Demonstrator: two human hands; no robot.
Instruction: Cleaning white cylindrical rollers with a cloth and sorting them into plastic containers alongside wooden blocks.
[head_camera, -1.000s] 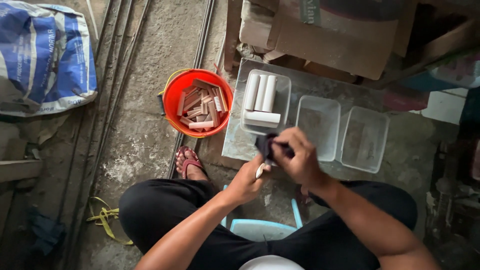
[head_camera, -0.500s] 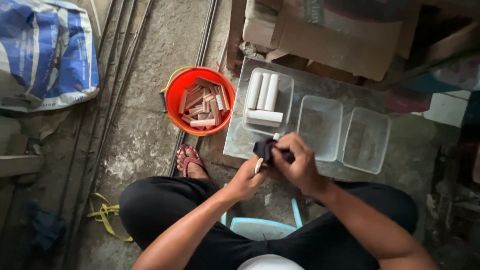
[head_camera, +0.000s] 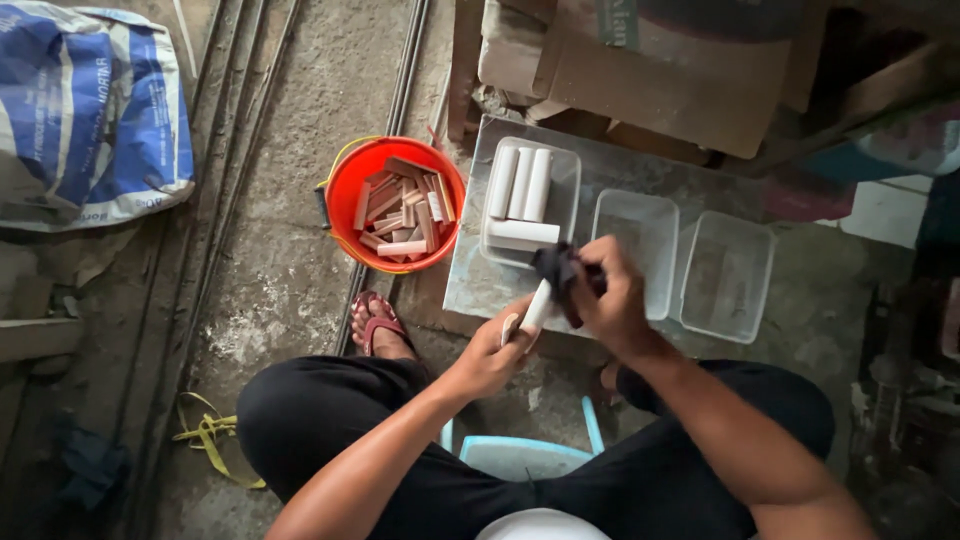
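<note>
— What do the hands hold?
— The left hand (head_camera: 490, 352) pinches a short white stick (head_camera: 535, 305) by its lower end; the right hand (head_camera: 610, 300) is closed around a dark cloth (head_camera: 556, 270) wrapped on its top.

— Room around them?
— Bare slab (head_camera: 480, 285) lies beneath; the tray of white sticks (head_camera: 530, 190) is just beyond, two clear tubs (head_camera: 690, 255) right, orange bucket (head_camera: 395, 205) left.

— Any change?
— Both hands have shifted slightly right; wrists stay bent inward above the knees.
</note>
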